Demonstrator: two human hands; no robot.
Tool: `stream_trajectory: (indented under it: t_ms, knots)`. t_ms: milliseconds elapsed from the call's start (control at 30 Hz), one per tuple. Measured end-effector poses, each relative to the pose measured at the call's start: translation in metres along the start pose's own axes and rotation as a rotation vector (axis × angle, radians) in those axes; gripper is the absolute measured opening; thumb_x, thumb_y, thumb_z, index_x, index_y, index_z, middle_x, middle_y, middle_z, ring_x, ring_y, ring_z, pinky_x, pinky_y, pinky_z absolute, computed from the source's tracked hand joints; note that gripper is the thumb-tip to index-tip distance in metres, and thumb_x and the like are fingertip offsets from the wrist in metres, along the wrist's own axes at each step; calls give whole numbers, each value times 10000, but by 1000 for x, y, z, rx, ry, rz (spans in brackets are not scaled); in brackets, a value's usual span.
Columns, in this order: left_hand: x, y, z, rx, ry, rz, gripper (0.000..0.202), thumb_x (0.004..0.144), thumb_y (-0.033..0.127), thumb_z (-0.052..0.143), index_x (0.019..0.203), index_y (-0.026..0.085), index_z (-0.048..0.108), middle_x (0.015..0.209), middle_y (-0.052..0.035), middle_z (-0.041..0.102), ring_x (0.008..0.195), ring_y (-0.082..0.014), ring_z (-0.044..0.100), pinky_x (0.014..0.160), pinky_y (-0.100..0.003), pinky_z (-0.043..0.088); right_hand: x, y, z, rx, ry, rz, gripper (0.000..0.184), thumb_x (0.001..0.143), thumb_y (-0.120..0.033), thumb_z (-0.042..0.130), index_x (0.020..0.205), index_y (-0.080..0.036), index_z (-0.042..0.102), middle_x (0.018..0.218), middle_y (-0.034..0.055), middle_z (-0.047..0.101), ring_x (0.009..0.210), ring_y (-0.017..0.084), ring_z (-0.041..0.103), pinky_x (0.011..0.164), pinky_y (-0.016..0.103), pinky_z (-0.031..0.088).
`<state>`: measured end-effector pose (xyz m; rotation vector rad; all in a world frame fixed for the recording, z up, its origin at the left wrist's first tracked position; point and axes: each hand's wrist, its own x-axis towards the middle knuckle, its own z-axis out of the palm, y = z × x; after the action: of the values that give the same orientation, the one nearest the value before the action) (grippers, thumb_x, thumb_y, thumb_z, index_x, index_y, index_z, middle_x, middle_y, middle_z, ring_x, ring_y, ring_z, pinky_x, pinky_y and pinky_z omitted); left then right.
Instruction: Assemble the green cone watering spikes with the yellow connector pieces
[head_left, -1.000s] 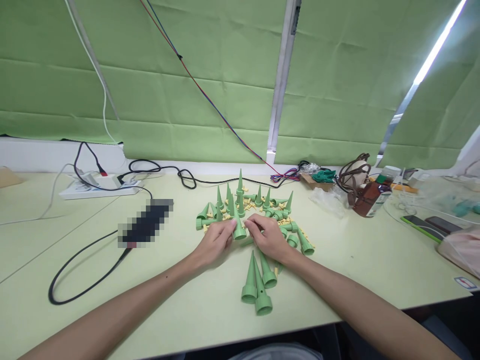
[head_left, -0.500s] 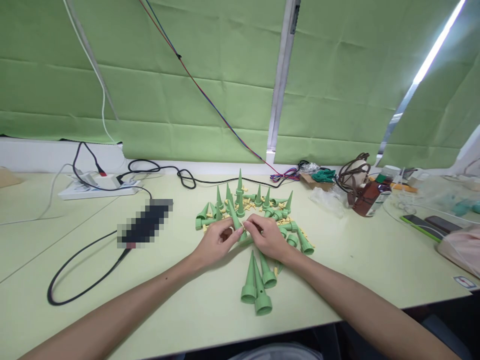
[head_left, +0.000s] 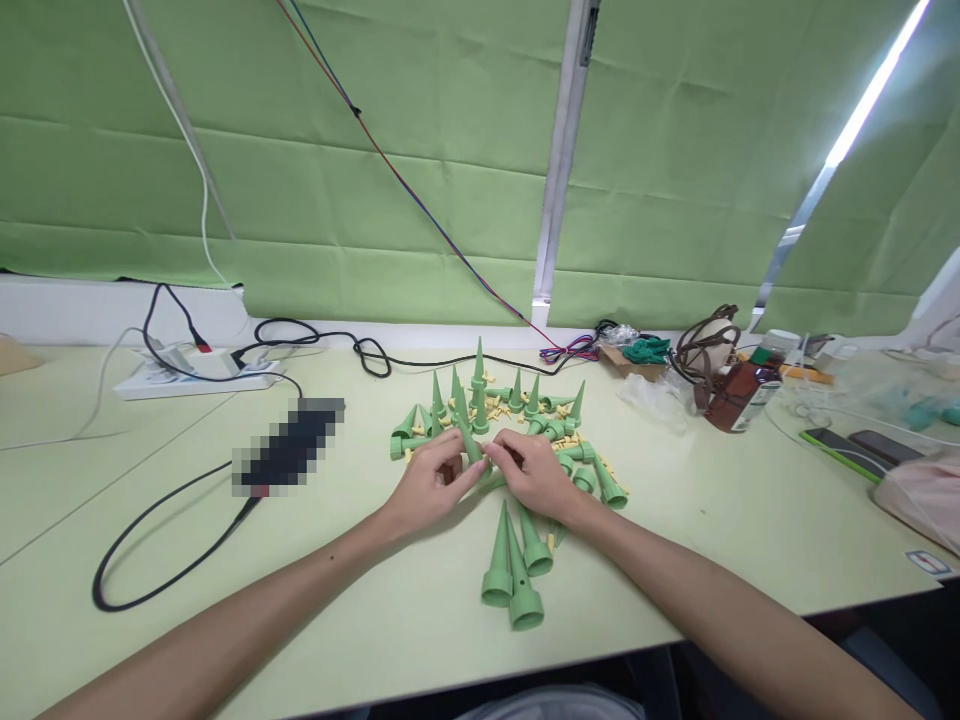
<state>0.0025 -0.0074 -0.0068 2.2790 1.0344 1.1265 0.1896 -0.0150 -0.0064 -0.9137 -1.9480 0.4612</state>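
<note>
My left hand [head_left: 429, 483] is closed around a green plastic watering spike [head_left: 468, 440], its narrow end pointing up and away. My right hand [head_left: 537, 476] pinches at the spike's side, thumb and forefinger together. A pale yellow bit shows at those fingertips, apparently a small yellow valve piece, mostly hidden by the fingers. Several green spikes [head_left: 478, 395] stand or lie behind my hands, with small yellow plastic pieces [head_left: 510, 408] scattered among them. Nearer to me, three more spikes [head_left: 526, 605] lie side by side between my forearms.
A power strip [head_left: 199, 378] with black cables sits at the back left, near a pixelated dark object [head_left: 292, 447]. At the right stand a brown bottle [head_left: 742, 395], a crumpled plastic bag [head_left: 654, 400] and phones [head_left: 844, 455]. A green covering [head_left: 420, 180] hangs behind the table.
The spike in my left hand has tilted slightly, its tip now lower behind the fingers. My right hand stays at its side, almost unmoved.
</note>
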Motion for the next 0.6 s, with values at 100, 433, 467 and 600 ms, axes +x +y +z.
stream_trajectory:
  t_ms: [100, 433, 467, 600]
  knots:
    - [0, -2, 1, -19, 5, -2, 243, 908, 381, 584, 896, 159, 682, 769, -18, 521, 604, -108, 468, 479, -213, 379, 0, -1, 0, 6, -6, 0, 337, 992, -330, 438, 682, -199, 425, 599, -40, 431, 543, 108, 389, 551, 255, 294]
    - [-4, 0, 3, -74, -52, 40, 221, 933, 353, 547, 993, 183, 675, 1032, -69, 546, 515, -47, 429, 458, -213, 415, 0, -1, 1, -20, -13, -1, 361, 988, -356, 443, 664, -198, 448, 572, -39, 438, 522, 109, 381, 538, 256, 290]
    - [-4, 0, 3, -73, -57, 42, 223, 936, 353, 542, 996, 183, 673, 1034, -68, 541, 506, -42, 419, 457, -214, 414, 0, 0, 1, -19, -14, -1, 363, 989, -357, 442, 662, -198, 446, 571, -39, 435, 521, 109, 381, 538, 256, 291]
    - [-4, 0, 3, -66, -60, 47, 215, 940, 348, 535, 989, 191, 673, 1033, -68, 530, 535, -58, 442, 446, -210, 401, 0, 1, 1, -15, -19, 5, 365, 987, -360, 446, 660, -200, 434, 566, -41, 425, 517, 109, 376, 533, 255, 290]
